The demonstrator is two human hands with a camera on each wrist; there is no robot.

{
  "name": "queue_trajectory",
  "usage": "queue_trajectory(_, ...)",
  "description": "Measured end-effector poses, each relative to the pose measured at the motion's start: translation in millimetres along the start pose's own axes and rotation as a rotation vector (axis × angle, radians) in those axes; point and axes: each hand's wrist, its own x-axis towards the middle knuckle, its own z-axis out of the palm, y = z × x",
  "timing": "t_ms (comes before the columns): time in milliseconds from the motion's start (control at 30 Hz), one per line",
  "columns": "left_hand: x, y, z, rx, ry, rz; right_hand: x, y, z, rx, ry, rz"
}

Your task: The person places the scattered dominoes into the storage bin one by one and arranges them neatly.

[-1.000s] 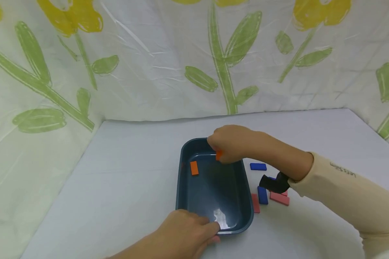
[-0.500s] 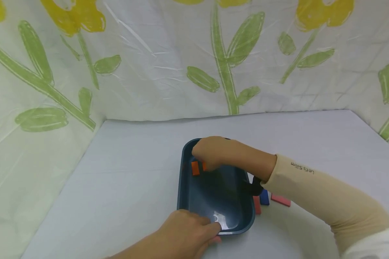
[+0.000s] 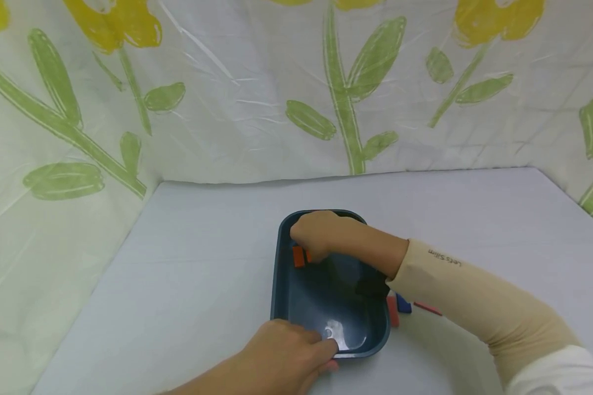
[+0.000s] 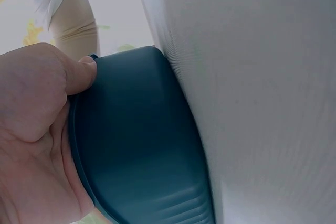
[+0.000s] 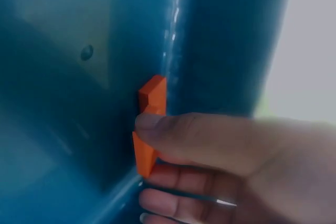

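Observation:
A deep dark blue-green tray (image 3: pixel 306 307) stands on the white table. My left hand (image 3: pixel 289 351) grips its near rim, the thumb over the edge, as the left wrist view also shows with the tray wall (image 4: pixel 142 129). Inside the tray's far left part, my right hand (image 3: pixel 321 233) pinches a small orange block (image 5: pixel 144 153) between thumb and fingers, low near the tray floor. A second orange block (image 3: pixel 298 257) lies in the tray close beside the held one. My right hand and forearm hide the tray's far right part.
To the right of the tray lie a pink block (image 3: pixel 392 311), a blue block (image 3: pixel 403 303) and another pink block (image 3: pixel 427 308), partly hidden by my right sleeve (image 3: pixel 454 291). A white sheet with painted flowers (image 3: pixel 227 126) hangs behind the table.
My right hand has moved left and down into the tray with the orange block, bringing it beside the other one. The left hand stays on the rim.

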Motion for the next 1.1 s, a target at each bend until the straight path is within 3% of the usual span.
queue_trajectory(133, 0.3, -0.2, -0.3, -0.011, -0.007, -0.001, 2.8, -4, 5, -0.018, 0.014, 0.017)
queue_trajectory(300, 0.5, -0.4, 1.6, 0.001, 0.040, 0.015, 4.5, -9, 10, -0.050, 0.022, 0.027)
queue_trajectory(500, 0.8, -0.1, 1.2, -0.004, 0.003, -0.007, 4.1, -13, 11, -0.054, 0.038, 0.013)
queue_trajectory(733, 0.2, -0.2, 1.1, 0.005, 0.033, 0.011, 3.6, -14, 9, -0.055, 0.044, 0.023)
queue_trajectory(933, -0.3, -0.6, 1.5, 0.015, 0.050, 0.019, 2.3, -12, 7, -0.016, 0.033, 0.039)
queue_trajectory(1100, -0.4, -0.5, 2.6, 0.028, 0.085, 0.034, -12.7, -4, -5, 0.031, 0.059, 0.025)
